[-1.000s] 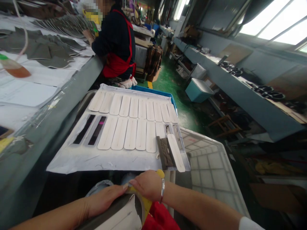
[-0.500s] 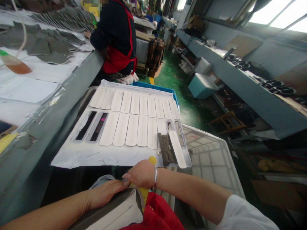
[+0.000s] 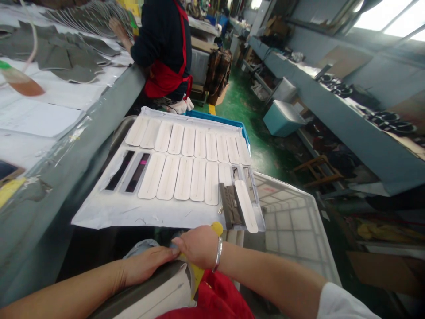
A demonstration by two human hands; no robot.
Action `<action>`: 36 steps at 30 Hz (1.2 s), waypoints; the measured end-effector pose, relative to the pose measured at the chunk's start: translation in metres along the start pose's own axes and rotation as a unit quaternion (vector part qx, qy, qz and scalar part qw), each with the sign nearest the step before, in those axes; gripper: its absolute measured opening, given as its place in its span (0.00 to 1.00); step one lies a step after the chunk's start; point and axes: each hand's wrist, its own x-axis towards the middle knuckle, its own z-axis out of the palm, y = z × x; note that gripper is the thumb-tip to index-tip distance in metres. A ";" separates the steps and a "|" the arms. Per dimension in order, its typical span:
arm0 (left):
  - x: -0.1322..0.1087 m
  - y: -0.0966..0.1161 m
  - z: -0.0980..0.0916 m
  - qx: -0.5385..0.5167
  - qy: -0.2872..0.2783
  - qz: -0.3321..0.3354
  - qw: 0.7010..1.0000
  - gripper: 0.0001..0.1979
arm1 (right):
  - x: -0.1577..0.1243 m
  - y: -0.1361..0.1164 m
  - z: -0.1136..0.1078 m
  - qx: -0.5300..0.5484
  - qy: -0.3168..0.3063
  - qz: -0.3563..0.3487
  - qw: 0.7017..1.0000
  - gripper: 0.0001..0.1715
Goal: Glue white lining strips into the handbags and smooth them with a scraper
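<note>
Low in front of me is a grey-green fabric piece (image 3: pixel 156 283) with a white strip (image 3: pixel 159 294) on its near face, a line along its middle. My left hand (image 3: pixel 149 263) is closed over the fabric's far edge, fingers fairly straight and thumb hidden. My right hand (image 3: pixel 199 248) is bent into a closed grip at the fabric's right end, touching my left fingertips. What lies inside that grip is hidden. A yellow piece (image 3: pixel 197 277) shows below the right hand, and a round yellow end (image 3: pixel 217 228) sticks out behind it.
Ahead, a white-covered board (image 3: pixel 109 217) carries rows of white strips (image 3: pixel 184 177), two dark strips and a folded brown-grey piece (image 3: pixel 229 206). A white crate (image 3: pixel 292 217) stands right. At the left table (image 3: pixel 109 102), a co-worker in a red apron (image 3: pixel 166 82) sits. A bench (image 3: pixel 332 110) runs along the right.
My right hand has moved slightly right and down, along with the yellow end. The left hand stays nearly in place. The co-worker's hand has risen toward the stacked grey pieces.
</note>
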 end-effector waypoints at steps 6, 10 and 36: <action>-0.002 -0.002 0.002 0.035 -0.013 0.032 0.999 0.25 | -0.007 -0.008 0.006 -0.023 0.008 -0.016 1.000 0.19; -0.005 0.001 0.003 0.095 -0.028 0.055 0.994 0.24 | -0.011 -0.013 0.004 -0.028 0.019 -0.016 0.999 0.20; -0.043 0.035 0.002 0.108 0.006 0.009 0.994 0.29 | -0.013 0.005 -0.024 -0.106 0.038 -0.035 0.993 0.27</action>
